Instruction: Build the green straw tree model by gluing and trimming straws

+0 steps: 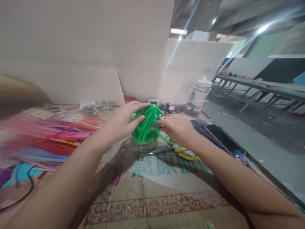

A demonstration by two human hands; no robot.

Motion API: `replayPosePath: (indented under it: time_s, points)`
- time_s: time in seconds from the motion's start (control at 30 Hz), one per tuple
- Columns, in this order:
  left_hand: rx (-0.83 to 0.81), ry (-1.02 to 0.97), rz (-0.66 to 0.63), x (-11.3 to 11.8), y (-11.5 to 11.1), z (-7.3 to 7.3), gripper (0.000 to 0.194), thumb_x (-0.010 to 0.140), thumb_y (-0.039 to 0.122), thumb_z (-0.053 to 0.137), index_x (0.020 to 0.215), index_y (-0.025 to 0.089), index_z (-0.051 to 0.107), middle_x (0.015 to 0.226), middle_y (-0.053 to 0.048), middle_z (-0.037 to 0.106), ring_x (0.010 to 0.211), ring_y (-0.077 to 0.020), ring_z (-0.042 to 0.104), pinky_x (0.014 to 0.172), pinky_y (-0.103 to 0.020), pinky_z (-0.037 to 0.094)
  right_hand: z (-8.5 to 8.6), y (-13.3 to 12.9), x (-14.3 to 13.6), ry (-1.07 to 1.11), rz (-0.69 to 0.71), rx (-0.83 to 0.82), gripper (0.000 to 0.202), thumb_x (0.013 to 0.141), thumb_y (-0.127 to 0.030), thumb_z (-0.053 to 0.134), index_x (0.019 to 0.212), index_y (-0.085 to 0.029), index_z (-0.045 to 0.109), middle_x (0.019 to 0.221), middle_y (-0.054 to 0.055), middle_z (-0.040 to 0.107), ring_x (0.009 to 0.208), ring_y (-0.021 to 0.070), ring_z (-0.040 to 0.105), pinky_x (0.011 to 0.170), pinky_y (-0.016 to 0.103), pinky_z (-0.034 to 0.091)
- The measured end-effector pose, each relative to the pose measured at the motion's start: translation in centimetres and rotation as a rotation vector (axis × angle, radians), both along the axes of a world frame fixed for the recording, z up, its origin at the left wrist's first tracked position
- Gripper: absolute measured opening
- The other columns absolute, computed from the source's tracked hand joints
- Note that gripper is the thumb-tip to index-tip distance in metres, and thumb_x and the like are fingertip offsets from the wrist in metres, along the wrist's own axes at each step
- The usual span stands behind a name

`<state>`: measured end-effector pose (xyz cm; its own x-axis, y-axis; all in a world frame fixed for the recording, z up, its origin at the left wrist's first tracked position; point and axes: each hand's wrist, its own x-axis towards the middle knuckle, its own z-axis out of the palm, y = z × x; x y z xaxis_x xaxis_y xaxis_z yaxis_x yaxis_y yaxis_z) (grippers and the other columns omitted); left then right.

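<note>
My left hand (pixel 125 119) is closed on a cone-shaped bundle of green pipe cleaners (pixel 144 128), fingers over its top and thumb along its near side. On the bundle's right side, my right hand (pixel 175 127) pinches a small metal-tipped tool (pixel 156 125). The tip lies against the green strands; fingers hide the rest, so its kind is unclear. One loose green strand (pixel 165 139) sticks out below my right hand. Just beneath, scissors with yellow handles (pixel 188 156) lie on the printed board, blades pointing left.
Colourful pipe cleaners (pixel 57 136) are heaped at the left. To the right are a phone (pixel 225 140) and a clear bottle with a white lid (pixel 197 95). White panels (pixel 143 47) stand behind the work surface; a long table (pixel 262 84) stands farther off.
</note>
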<state>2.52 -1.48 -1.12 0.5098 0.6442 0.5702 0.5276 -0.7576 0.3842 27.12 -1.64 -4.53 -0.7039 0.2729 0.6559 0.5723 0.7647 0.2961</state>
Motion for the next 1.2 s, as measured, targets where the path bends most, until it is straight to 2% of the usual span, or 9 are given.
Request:
replayPosePath:
  time_s: [0.37,0.63,0.9,1.2]
  points:
    - [-0.006,0.024,0.033,-0.28,0.04,0.23,0.039,0.095,0.027,0.048,0.133,0.020,0.055,0.131,-0.009,0.061,0.122,-0.0228,0.056,0.106,-0.043,0.045,0.76,-0.38,0.06,0.021,0.010,0.024,0.019,0.101,-0.029,0.046,0.104,-0.016,0.060,0.085,0.007,0.073,0.077,0.0183,0.063,0.067,0.031,0.042]
    - [-0.016,0.003,0.012,-0.05,-0.06,0.16,0.038,0.095,0.025,0.049,0.131,0.020,0.056,0.130,-0.008,0.061,0.122,-0.0217,0.056,0.107,-0.044,0.044,0.22,-0.14,0.22,-0.018,-0.014,0.047,0.020,0.100,-0.027,0.049,0.108,-0.014,0.061,0.090,0.009,0.074,0.079,0.0199,0.064,0.069,0.033,0.044]
    - [0.002,-0.003,0.002,0.11,-0.26,0.10,0.038,0.094,0.023,0.049,0.132,0.020,0.056,0.130,-0.009,0.061,0.122,-0.0220,0.056,0.108,-0.045,0.044,0.43,-0.26,0.12,-0.039,-0.036,0.088,0.019,0.099,-0.027,0.050,0.109,-0.015,0.061,0.092,0.008,0.074,0.079,0.0196,0.062,0.070,0.033,0.045]
    - [-0.011,-0.017,0.007,0.06,-0.22,0.04,0.039,0.094,0.023,0.049,0.132,0.023,0.056,0.130,-0.008,0.061,0.123,-0.0222,0.055,0.106,-0.045,0.045,0.50,-0.17,0.25,-0.001,0.015,0.055,0.017,0.100,-0.026,0.047,0.107,-0.017,0.061,0.088,0.007,0.074,0.078,0.0185,0.064,0.069,0.032,0.045]
